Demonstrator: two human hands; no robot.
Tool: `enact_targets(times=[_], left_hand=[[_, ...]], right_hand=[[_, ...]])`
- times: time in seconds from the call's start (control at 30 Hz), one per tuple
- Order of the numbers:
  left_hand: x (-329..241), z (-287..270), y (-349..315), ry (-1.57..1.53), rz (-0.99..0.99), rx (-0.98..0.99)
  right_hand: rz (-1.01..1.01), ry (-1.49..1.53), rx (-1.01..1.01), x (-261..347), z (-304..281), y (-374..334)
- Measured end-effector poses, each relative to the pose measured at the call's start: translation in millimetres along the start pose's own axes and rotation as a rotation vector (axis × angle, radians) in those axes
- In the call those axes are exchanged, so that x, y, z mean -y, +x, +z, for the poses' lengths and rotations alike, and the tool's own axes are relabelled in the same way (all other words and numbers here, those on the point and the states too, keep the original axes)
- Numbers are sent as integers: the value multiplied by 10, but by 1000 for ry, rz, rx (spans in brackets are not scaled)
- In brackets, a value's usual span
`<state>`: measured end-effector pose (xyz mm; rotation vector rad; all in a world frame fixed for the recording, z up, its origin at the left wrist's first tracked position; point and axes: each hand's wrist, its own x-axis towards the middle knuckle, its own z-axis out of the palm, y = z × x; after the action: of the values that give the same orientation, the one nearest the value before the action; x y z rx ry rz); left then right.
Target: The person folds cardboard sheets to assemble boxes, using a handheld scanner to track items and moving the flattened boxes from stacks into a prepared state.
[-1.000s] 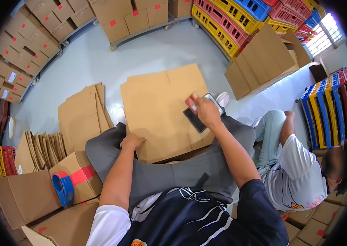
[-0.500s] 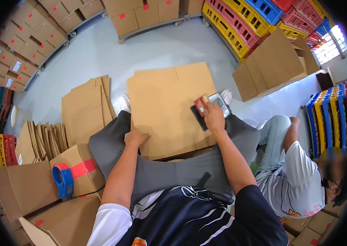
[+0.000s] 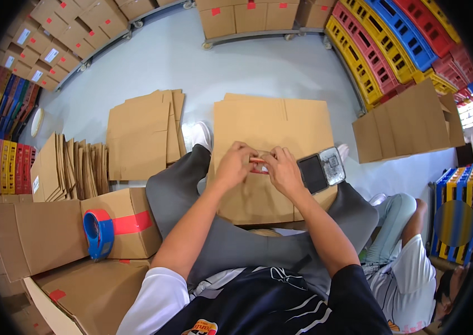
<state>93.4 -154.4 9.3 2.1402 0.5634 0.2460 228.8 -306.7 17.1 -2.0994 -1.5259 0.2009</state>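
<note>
Above the flat stack of cardboard (image 3: 273, 125) between my legs, a small red-and-white piece (image 3: 259, 168) is pinched in my fingers; its kind is partly hidden. My left hand (image 3: 235, 166) grips it from the left, with thumb and fingers drawn together. From the other side my right hand (image 3: 285, 173) closes on the same piece, so the hands nearly meet. Just right of that hand lies an opened flat case (image 3: 322, 169), dark on its left half, with a clear or silvery half on its right. It looks like an ink pad.
At my left, a blue-and-red tape dispenser (image 3: 98, 231) rests beside a carton (image 3: 133, 223) with red tape. Folded cardboard (image 3: 139, 134) lies on the floor, several sheets (image 3: 80, 167) standing nearby. A co-worker (image 3: 401, 262) sits at right, below an open carton (image 3: 404, 125) and stacked crates (image 3: 359, 61).
My right hand has lifted the red-and-white piece away from the flat case and moved left. My left hand has left the cardboard edge and joined it. The view has shifted left.
</note>
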Motion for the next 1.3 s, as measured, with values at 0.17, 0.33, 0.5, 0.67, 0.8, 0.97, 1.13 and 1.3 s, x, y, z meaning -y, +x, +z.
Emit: enact_targets(times=[0.17, 0.33, 0.5, 0.67, 0.8, 0.97, 1.13, 1.3], left_hand=[[239, -533, 268, 38, -96, -41], [760, -446, 283, -62, -83, -393], [884, -302, 346, -6, -288, -342], [947, -277, 381, 13, -317, -336], [927, -298, 408, -21, -404, -321], [985, -268, 404, -27, -382, -369], [995, -256, 420, -48, -404, -354], [988, -267, 420, -19, -398, -342]], right_hand=[[39, 169, -104, 24, 335, 512], [86, 230, -47, -73, 800, 914], [57, 182, -59, -297, 1011, 1016], [55, 121, -24, -311, 1000, 1069], [78, 85, -2, -282, 1013, 1126], [87, 55, 16, -265, 1026, 1166], [97, 30, 45, -261, 1010, 1178], [86, 34, 39, -258, 1019, 1154]])
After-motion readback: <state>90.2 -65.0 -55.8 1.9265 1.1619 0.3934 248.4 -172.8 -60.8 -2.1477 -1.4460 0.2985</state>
